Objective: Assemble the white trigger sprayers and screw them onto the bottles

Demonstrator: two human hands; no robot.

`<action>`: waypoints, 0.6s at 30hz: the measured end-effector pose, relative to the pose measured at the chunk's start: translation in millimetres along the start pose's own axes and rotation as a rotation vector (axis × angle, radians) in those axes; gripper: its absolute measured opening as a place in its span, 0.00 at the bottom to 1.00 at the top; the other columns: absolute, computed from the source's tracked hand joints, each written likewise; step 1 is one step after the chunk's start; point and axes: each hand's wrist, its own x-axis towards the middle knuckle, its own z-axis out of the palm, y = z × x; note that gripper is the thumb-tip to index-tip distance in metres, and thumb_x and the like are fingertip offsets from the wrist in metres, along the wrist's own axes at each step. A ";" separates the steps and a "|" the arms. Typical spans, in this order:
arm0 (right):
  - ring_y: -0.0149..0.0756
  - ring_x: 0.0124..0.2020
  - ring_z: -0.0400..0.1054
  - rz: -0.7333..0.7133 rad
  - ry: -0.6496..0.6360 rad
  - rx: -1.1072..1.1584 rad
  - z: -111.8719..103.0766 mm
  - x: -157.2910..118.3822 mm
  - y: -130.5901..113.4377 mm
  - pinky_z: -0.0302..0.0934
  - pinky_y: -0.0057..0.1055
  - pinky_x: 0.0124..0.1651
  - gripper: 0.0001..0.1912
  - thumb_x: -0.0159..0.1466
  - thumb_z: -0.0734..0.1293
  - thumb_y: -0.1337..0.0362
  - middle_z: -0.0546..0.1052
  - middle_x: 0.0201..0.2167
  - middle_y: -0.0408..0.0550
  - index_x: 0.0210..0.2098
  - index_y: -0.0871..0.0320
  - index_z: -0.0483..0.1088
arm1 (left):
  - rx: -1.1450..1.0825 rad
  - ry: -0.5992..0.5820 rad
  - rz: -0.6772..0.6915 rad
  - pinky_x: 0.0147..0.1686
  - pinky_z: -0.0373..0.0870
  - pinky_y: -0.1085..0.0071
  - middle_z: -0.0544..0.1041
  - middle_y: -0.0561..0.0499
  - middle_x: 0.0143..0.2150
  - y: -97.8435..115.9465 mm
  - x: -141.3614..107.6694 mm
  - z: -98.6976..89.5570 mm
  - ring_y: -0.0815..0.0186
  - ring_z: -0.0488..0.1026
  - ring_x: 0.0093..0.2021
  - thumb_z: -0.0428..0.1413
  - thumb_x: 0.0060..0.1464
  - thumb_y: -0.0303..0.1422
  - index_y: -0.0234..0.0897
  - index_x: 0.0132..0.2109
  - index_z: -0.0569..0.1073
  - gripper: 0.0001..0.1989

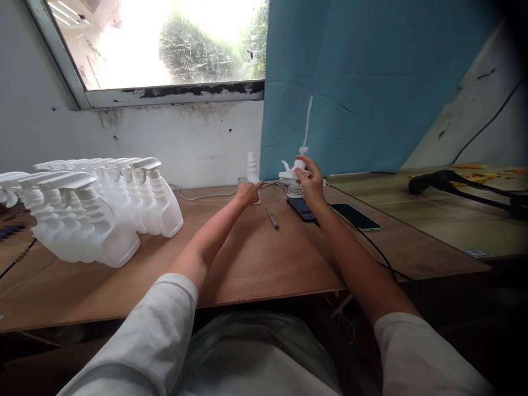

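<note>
My right hand [312, 181] is closed on a white trigger spray head [300, 165], held upside down with its thin dip tube [308, 121] pointing up. To its left, my left hand [248, 192] is closed around the body of a white plastic bottle [252, 165]. The bottle stands upright, its ribbed neck showing above my fingers and no spray head on it. Partly hidden behind my right hand is a clear container [294, 190]. A dark pen-like tool [272, 219] lies on the wooden table [256, 258] between my forearms.
Two rows of white spray bottles [119, 236] with heads fitted stand at the left. Right of centre lie a dark phone [303, 209] and another phone [357, 216]. A pale cable [210, 196] runs along the wall. A black strap-like object [454, 184] rests on the right-hand surface.
</note>
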 end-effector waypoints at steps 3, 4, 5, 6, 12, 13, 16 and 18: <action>0.43 0.49 0.66 -0.010 -0.073 0.050 2.3 2.0 -3.5 0.69 0.38 0.45 0.37 0.49 0.74 0.58 0.67 0.54 0.53 0.57 0.53 0.62 | -0.037 0.084 -0.032 0.43 0.68 0.57 0.74 0.36 0.44 -15.9 -25.0 -5.9 0.49 0.74 0.44 0.56 0.56 0.34 0.38 0.61 0.66 0.26; 0.43 0.49 0.66 -0.014 -0.091 0.057 3.8 2.0 -7.3 0.69 0.37 0.43 0.40 0.46 0.76 0.59 0.66 0.54 0.54 0.57 0.53 0.62 | -0.050 0.115 -0.036 0.43 0.68 0.57 0.73 0.36 0.46 -22.2 -35.5 -7.1 0.48 0.74 0.45 0.55 0.57 0.37 0.38 0.60 0.66 0.24; 0.42 0.48 0.66 -0.023 -0.101 0.062 5.4 1.9 -12.6 0.69 0.37 0.42 0.41 0.45 0.77 0.59 0.66 0.54 0.53 0.56 0.53 0.62 | -0.064 0.144 -0.038 0.43 0.68 0.57 0.73 0.36 0.47 -29.2 -46.7 -8.0 0.48 0.74 0.46 0.55 0.57 0.38 0.39 0.59 0.66 0.23; 0.41 0.47 0.66 -0.040 -0.105 0.069 7.2 1.8 -19.6 0.69 0.36 0.42 0.39 0.45 0.77 0.59 0.67 0.52 0.52 0.55 0.53 0.64 | -0.079 0.170 -0.042 0.43 0.69 0.58 0.72 0.37 0.48 -36.9 -58.4 -8.9 0.48 0.74 0.46 0.54 0.58 0.38 0.39 0.58 0.66 0.22; 0.31 0.21 0.63 0.015 -0.176 0.313 13.1 13.6 -82.8 0.55 0.29 0.22 0.14 0.59 0.69 0.54 0.70 0.22 0.44 0.37 0.58 0.74 | -0.190 0.311 -0.095 0.44 0.70 0.58 0.71 0.37 0.55 -88.6 -125.1 -14.7 0.50 0.74 0.48 0.50 0.61 0.32 0.38 0.61 0.58 0.23; 0.30 0.18 0.61 0.021 -0.182 0.369 12.4 18.8 -94.0 0.51 0.29 0.19 0.13 0.59 0.69 0.54 0.69 0.19 0.43 0.34 0.59 0.75 | -0.211 0.329 -0.101 0.45 0.70 0.58 0.71 0.38 0.56 -95.4 -133.5 -15.2 0.50 0.74 0.49 0.50 0.60 0.32 0.39 0.63 0.57 0.24; 0.28 0.14 0.59 -0.021 -0.106 0.486 7.2 36.7 -123.6 0.44 0.30 0.15 0.13 0.56 0.70 0.55 0.68 0.16 0.44 0.25 0.59 0.75 | -0.277 0.382 -0.111 0.49 0.69 0.57 0.68 0.39 0.60 -108.6 -150.5 -14.8 0.51 0.72 0.53 0.50 0.60 0.30 0.40 0.64 0.55 0.26; 0.28 0.12 0.59 -0.046 -0.106 0.534 1.2 47.1 -138.0 0.41 0.31 0.14 0.13 0.53 0.72 0.56 0.70 0.18 0.45 0.21 0.59 0.73 | -0.317 0.417 -0.119 0.52 0.68 0.57 0.68 0.39 0.60 -112.4 -155.6 -13.3 0.52 0.71 0.55 0.50 0.60 0.30 0.40 0.63 0.56 0.25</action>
